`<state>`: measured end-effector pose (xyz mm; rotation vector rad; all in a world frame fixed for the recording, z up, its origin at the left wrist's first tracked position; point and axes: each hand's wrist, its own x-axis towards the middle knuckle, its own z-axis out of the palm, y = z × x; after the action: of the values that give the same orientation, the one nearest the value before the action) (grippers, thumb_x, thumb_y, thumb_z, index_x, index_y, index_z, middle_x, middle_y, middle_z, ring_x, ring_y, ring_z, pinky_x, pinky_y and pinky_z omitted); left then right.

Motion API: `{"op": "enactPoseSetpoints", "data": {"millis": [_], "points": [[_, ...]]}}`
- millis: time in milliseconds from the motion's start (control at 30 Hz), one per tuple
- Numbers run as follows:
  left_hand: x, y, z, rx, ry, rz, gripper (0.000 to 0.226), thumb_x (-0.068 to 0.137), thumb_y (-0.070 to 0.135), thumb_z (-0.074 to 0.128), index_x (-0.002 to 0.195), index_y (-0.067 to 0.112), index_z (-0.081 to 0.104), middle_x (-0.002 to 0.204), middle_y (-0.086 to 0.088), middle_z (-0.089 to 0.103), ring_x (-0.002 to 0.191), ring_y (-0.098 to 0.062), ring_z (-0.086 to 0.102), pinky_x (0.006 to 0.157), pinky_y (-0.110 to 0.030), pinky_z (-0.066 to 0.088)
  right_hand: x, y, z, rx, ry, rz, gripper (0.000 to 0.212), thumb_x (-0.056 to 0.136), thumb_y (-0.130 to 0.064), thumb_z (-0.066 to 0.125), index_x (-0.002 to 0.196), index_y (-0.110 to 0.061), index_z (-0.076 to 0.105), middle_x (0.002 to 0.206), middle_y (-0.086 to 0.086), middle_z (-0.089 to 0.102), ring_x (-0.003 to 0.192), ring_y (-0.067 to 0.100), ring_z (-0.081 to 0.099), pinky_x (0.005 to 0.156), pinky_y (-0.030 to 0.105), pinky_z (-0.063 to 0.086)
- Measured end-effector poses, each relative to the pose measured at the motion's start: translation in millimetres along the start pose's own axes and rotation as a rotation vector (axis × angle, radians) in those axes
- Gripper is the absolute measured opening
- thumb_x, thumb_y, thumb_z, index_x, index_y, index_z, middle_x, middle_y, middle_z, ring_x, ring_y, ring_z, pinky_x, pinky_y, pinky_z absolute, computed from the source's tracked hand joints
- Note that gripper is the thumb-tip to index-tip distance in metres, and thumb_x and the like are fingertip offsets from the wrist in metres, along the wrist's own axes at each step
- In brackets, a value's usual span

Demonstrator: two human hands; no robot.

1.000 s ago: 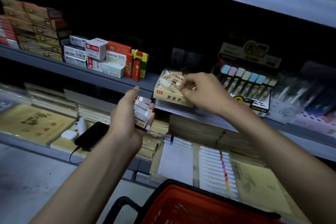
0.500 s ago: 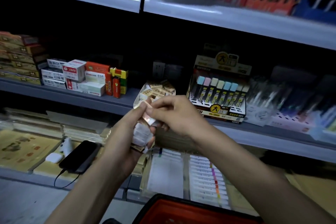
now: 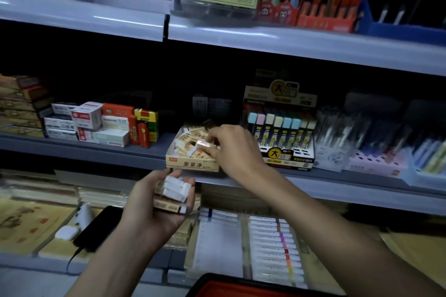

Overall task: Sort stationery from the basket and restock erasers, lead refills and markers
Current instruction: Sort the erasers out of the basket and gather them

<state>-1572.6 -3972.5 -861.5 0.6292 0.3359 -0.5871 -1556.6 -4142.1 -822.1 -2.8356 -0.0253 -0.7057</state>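
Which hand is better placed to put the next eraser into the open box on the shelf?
Right. The right hand pinches an eraser just over the eraser box; the left hand grips the eraser stack lower down.

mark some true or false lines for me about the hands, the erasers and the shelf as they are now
1. The left hand holds a stack of erasers. True.
2. The right hand is empty. False: it pinches an eraser over the eraser box.
3. The lead refills stand left of the eraser box. False: they stand to its right.
4. A phone lies below and left of the left hand. True.
5. The basket is blue. False: it is red.
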Motion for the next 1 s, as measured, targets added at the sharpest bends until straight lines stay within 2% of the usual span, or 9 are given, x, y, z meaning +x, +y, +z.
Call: {"op": "enactPoseSetpoints", "data": {"millis": [133,233,367,467,567,667,733,867,1000], "points": [[-2.2,3.1,1.4,-0.062,-0.006,-0.014,0.034,0.099,0.021,0.057,0.128,0.004,0.064,0.126,-0.019,0.067,0.091,-0.030,0.072,0.059,-0.030,0.060,2.0,2.5,1.5,-0.131,-0.066,-0.036,0.023,0.091,-0.033,0.074,0.112,-0.022,0.074,0.107,0.002,0.073,0.103,0.025,0.066,0.078,0.037,0.051],[-2.8,4.2,-1.0,-0.054,-0.040,-0.016,0.028,0.098,0.019,0.058,0.120,0.003,0.066,0.124,-0.018,0.070,0.090,-0.028,0.076,0.056,-0.025,0.057,6.8,2.6,1.1,-0.134,-0.162,-0.060,0.019,0.094,-0.033,0.071,0.111,-0.025,0.078,0.108,0.002,0.074,0.104,0.024,0.066,0.079,0.036,0.052],[-2.4,3.2,-2.7,-0.026,-0.092,0.020,0.036,0.096,0.020,0.061,0.129,0.007,0.064,0.111,-0.013,0.073,0.087,-0.026,0.077,0.050,-0.023,0.053,5.8,3.5,-1.8,-0.081,-0.167,-0.054,0.020,0.099,-0.032,0.064,0.110,-0.024,0.078,0.109,-0.001,0.068,0.102,0.021,0.062,0.083,0.039,0.054],[-5.3,3.5,-3.4,0.032,-0.151,0.040,0.025,0.096,0.018,0.060,0.115,0.003,0.066,0.103,-0.017,0.072,0.088,-0.025,0.072,0.048,-0.022,0.051,-5.3,-7.7,-5.1,0.163,-0.079,0.019,0.021,0.099,-0.038,0.062,0.100,-0.025,0.078,0.093,-0.010,0.066,0.081,0.007,0.060,0.068,0.028,0.046],[-7.6,3.3,-3.1,0.123,-0.217,0.080,0.020,0.097,0.016,0.058,0.107,0.003,0.069,0.095,-0.017,0.070,0.082,-0.021,0.063,0.048,-0.022,0.048,-15.6,-21.5,-7.1,0.456,-0.211,0.097,0.024,0.097,-0.042,0.064,0.089,-0.027,0.080,0.077,-0.011,0.072,0.073,0.001,0.064,0.067,0.026,0.048],[-5.1,3.2,-6.0,0.194,-0.217,0.128,0.022,0.098,0.022,0.060,0.106,0.004,0.071,0.086,-0.012,0.068,0.070,-0.017,0.059,0.046,-0.021,0.043,-16.1,-26.1,-9.1,0.633,-0.407,0.174,0.017,0.095,-0.034,0.070,0.105,-0.022,0.078,0.070,-0.007,0.073,0.062,-0.007,0.061,0.060,0.014,0.043],[-2.9,4.3,-8.4,0.246,-0.192,0.151,0.024,0.097,0.026,0.065,0.102,0.004,0.072,0.080,-0.012,0.068,0.066,-0.016,0.058,0.044,-0.019,0.042,-15.9,-26.3,-10.7,0.687,-0.450,0.219,0.027,0.091,-0.029,0.076,0.115,-0.017,0.075,0.072,-0.006,0.073,0.061,-0.009,0.060,0.056,0.006,0.040],[-3.0,5.1,-10.3,0.293,-0.148,0.173,0.028,0.093,0.031,0.071,0.104,0.006,0.073,0.082,-0.012,0.071,0.068,-0.016,0.063,0.041,-0.019,0.043,-21.6,-31.1,-12.0,0.854,-0.402,0.353,0.036,0.082,-0.021,0.084,0.115,-0.016,0.071,0.079,0.004,0.078,0.071,0.001,0.071,0.062,0.014,0.046],[-9.1,6.3,-12.3,0.244,-0.095,0.182,0.028,0.090,0.029,0.070,0.111,0.009,0.074,0.090,-0.008,0.071,0.079,-0.020,0.072,0.047,-0.022,0.045,-13.5,-34.9,-16.7,0.905,-0.172,0.380,0.027,0.081,-0.008,0.083,0.105,-0.016,0.073,0.078,0.004,0.076,0.068,0.015,0.071,0.066,0.030,0.058]]}}
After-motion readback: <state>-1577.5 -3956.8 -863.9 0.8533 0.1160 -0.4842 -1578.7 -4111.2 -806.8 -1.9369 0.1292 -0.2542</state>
